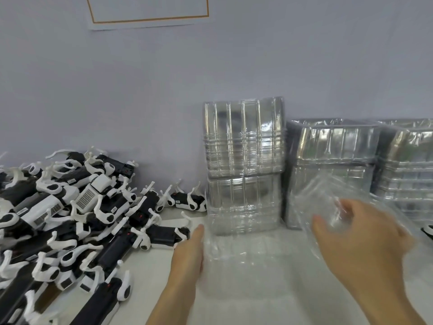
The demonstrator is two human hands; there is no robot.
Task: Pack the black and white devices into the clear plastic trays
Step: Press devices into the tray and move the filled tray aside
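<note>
Between the hands, blurred clear tray

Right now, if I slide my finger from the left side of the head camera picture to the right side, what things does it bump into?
Heap of black and white plastic devices → left hand, straight along the edge of a clear plastic tray on the table → tall stack of clear ribbed plastic trays → right hand, holding a clear plastic sheet.
</note>
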